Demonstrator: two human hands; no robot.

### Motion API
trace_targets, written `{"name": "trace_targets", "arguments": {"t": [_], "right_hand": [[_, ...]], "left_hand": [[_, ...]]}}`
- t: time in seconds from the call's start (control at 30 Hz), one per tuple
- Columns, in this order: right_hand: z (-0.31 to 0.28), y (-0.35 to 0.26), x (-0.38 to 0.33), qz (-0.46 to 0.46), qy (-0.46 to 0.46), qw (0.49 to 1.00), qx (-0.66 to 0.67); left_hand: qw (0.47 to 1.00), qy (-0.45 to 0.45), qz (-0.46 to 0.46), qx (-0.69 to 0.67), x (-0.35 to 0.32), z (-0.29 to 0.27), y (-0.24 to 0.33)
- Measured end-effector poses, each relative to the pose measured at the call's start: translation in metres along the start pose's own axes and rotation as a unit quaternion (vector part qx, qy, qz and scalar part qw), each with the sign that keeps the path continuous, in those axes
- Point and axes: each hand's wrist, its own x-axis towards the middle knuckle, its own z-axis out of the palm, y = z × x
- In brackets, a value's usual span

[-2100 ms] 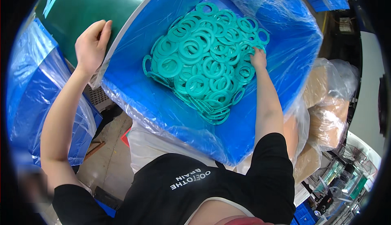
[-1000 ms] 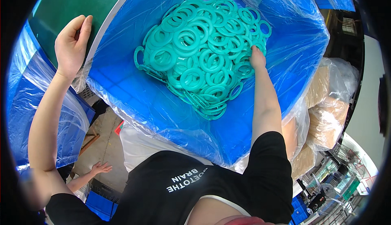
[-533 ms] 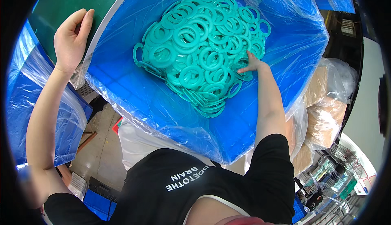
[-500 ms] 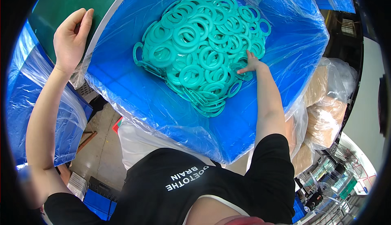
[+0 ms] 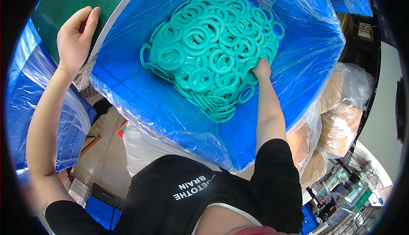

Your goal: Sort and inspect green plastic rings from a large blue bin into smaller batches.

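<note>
A heap of flat teal plastic rings (image 5: 197, 39) lies in a large blue bin (image 5: 128, 91) lined with clear plastic film. My right hand (image 5: 263, 70) is down at the right side of the heap, its fingers curled in around a teal ring (image 5: 251, 78). Its fingertips are partly hidden among the rings. Away from the heap, my left hand (image 5: 76, 39) is held in a loose fist over the green surface (image 5: 51, 22), just outside the bin's left rim. Nothing shows in that fist.
Clear bags of brown contents (image 5: 338, 130) stand right of the bin. Another blue film-covered bin (image 5: 42, 120) is at the left. A wire-caged fan (image 5: 336, 196) shows at the lower right, and a blue crate (image 5: 102, 211) at the lower left.
My right hand has shifted slightly left, and its spread fingers have closed in on the rings. The left fist stays nearly in place.
</note>
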Motion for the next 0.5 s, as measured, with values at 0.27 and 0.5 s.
{"name": "trace_targets", "arguments": {"t": [0.27, 0.5], "right_hand": [[-0.021, -0.014, -0.010, -0.007, -0.080, 0.996, 0.029], [-0.086, -0.003, -0.032, -0.053, 0.064, 0.990, -0.117]], "left_hand": [[1.000, 0.011, -0.002, 0.015, 0.000, 0.000, 0.005], [0.998, 0.017, 0.009, 0.064, 0.001, -0.008, 0.021]]}}
